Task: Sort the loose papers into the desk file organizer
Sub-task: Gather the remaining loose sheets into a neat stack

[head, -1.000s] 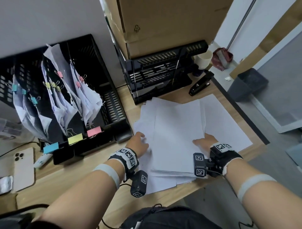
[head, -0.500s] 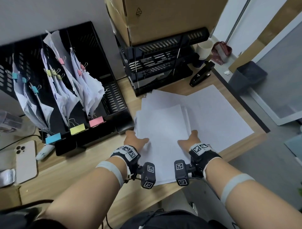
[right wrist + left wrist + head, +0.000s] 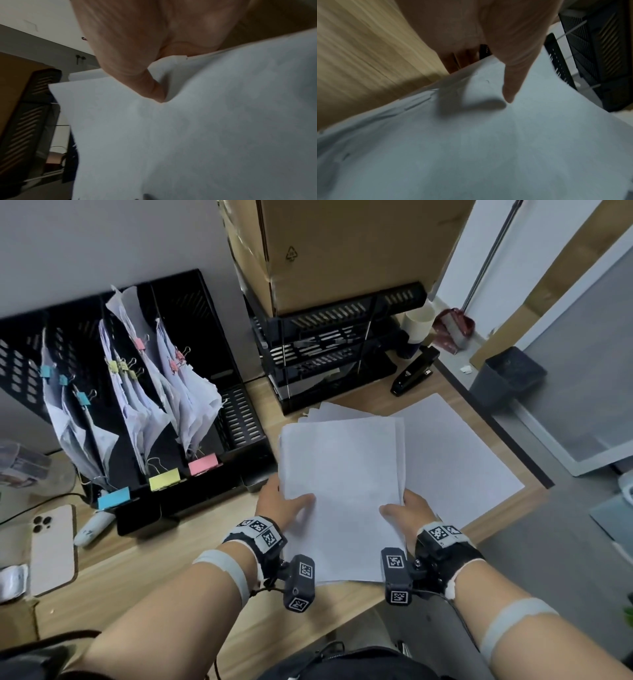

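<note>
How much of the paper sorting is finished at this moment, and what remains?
Done: clipped bundles already stand in the file organizer, in three of its slots. In hand: the left hand and right hand hold a stack of white sheets by its near side edges. Left: that stack, plus the loose sheets on the desk.

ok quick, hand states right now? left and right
Left hand: closed on the stack of papers, thumb on top.
Right hand: closed on the same stack, opposite edge.
</note>
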`<state>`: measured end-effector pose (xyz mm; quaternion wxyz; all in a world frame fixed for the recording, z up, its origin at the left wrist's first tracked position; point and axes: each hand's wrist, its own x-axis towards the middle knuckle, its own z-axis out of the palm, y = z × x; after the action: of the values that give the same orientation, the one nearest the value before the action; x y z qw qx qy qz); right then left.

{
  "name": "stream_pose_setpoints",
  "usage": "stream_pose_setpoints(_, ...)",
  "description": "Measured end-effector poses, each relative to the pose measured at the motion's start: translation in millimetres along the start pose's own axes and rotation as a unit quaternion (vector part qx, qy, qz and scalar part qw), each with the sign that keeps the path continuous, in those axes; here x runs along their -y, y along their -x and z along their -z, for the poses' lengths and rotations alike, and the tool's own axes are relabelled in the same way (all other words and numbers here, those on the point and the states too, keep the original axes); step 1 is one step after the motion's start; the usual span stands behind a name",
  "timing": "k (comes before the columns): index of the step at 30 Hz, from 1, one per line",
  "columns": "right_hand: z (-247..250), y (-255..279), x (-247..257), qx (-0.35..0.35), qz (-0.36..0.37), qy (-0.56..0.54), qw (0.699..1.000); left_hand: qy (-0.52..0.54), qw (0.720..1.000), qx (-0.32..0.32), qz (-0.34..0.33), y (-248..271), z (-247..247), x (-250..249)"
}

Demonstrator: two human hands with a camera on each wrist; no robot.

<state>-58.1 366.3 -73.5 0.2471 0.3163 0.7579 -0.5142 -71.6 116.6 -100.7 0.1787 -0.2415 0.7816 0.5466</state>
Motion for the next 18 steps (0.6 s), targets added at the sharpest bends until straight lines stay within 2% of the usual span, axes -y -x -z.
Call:
stream_pose_setpoints(3, 10.1, 5.9, 12.7, -0.022, 0.046, -0.06, 0.997, 0.133, 0.99, 0.039, -0.033, 9.4, 8.5, -23.4)
stream_pose_setpoints(9, 27.1, 33.1, 61.0, -0.07, 0.165, -0.077, 0.981, 0.236, 0.958, 0.072, -0.144, 25.4, 20.4, -86.5)
stream_pose_setpoints(14, 41.0, 48.2, 80.0, -0.128, 0.212, -0.161, 0.955, 0.231, 0.932, 0.113, -0.254, 30.9, 34.8, -129.8)
stream_pose_setpoints(16, 40.6, 47.1, 72.6, -0.14, 0.213, -0.181, 0.95, 0.191, 0.938, 0.116, -0.266, 28.1, 32.7, -123.8)
stream_pose_setpoints(18, 37.1, 48.9, 64.3, -0.14, 0.189, -0.197, 0.952, 0.159, 0.948, 0.121, -0.249, 27.2, 24.9, -110.1)
